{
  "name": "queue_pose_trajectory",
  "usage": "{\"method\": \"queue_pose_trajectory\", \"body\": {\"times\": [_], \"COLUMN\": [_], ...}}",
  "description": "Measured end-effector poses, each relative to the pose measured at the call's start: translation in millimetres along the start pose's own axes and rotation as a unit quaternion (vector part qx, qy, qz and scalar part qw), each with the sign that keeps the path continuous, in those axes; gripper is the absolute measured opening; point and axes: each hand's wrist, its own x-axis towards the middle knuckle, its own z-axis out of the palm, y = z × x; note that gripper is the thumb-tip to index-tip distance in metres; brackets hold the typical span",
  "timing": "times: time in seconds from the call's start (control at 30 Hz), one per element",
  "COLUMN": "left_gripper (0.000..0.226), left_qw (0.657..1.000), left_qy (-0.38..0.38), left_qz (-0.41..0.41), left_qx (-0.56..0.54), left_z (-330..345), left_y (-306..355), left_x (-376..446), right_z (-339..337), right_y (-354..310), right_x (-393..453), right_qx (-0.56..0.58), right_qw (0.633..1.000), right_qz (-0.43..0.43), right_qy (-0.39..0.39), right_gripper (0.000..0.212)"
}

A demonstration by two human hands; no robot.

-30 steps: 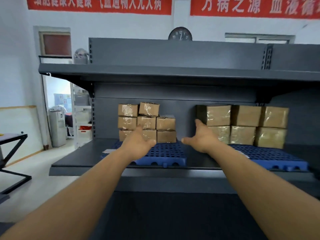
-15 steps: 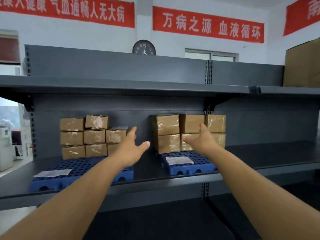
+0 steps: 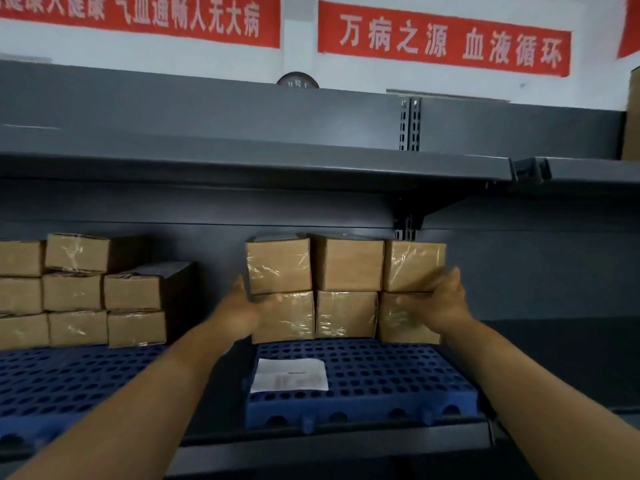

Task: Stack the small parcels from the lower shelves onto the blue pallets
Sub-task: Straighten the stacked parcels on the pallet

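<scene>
Head view: my left hand and right hand reach with fingers spread wide, holding nothing, to either end of six tape-wrapped brown cardboard parcels stacked two high along the back edge of a perforated blue plastic pallet on the grey metal shelf. A white paper slip lies at the pallet's front-left corner.

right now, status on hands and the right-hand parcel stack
Left hand open at stack's left side. Right hand open at its right side. Six parcels sit on blue pallet. Paper slip in front, nothing blocking.
</scene>
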Motion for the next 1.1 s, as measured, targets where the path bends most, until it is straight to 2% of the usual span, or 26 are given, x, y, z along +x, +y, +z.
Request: {"method": "queue_pose_trajectory", "body": {"times": [0.07, 0.1, 0.2, 0.27, 0.33, 0.4, 0.5, 0.6, 0.7, 0.8, 0.83, 0.97, 1.1], "left_gripper": [0.042, 0.038, 0.04, 0.045, 0.049, 0.042, 0.037, 0.035, 0.057, 0.111, 0.121, 0.136, 0.14], "left_qw": [1.0, 1.0, 1.0, 0.999, 0.998, 0.998, 0.998, 0.997, 0.997, 0.991, 0.988, 0.978, 0.972], "left_qy": [0.005, 0.005, -0.006, -0.009, -0.021, -0.03, -0.016, 0.002, 0.02, 0.098, 0.128, 0.204, 0.227], "left_qz": [-0.002, 0.001, 0.009, 0.005, -0.005, -0.002, -0.002, 0.002, 0.013, 0.028, 0.035, 0.043, 0.011], "left_qx": [-0.016, -0.018, -0.03, -0.04, -0.053, -0.055, -0.068, -0.072, -0.077, -0.091, -0.074, 0.01, 0.05], "left_z": [5, 7, 6, 4, 3, 3, 3, 2, 5, 18, 24, 53, 64], "left_y": [-2, -3, -2, -3, -3, -1, 1, 2, 5, 9, 14, 30, 37], "left_x": [7, 11, 20, 25, 31, 35, 41, 41, 36, 31, 26, 20, 27], "right_z": [1, 2, 4, 5, 4, 4, 3, 3, 10, 21, 25, 35, 35], "right_y": [9, 12, 18, 21, 20, 19, 17, 16, 12, 3, 0, -8, -10], "right_x": [17, 22, 35, 42, 45, 47, 51, 53, 51, 52, 51, 46, 45], "right_qx": [0.034, 0.046, 0.059, 0.064, 0.068, 0.074, 0.076, 0.074, 0.08, 0.041, 0.032, 0.002, -0.011], "right_qw": [0.999, 0.998, 0.997, 0.995, 0.992, 0.991, 0.989, 0.989, 0.989, 0.998, 0.999, 1.0, 1.0], "right_qz": [-0.008, -0.013, -0.033, -0.049, -0.065, -0.068, -0.074, -0.069, -0.056, -0.042, -0.039, -0.026, -0.021], "right_qy": [-0.02, -0.028, -0.044, -0.061, -0.079, -0.092, -0.098, -0.108, -0.107, -0.029, -0.012, 0.01, 0.018], "right_gripper": [0.119, 0.114, 0.082, 0.069, 0.068, 0.071, 0.068, 0.077, 0.101, 0.127, 0.13, 0.134, 0.133]}}
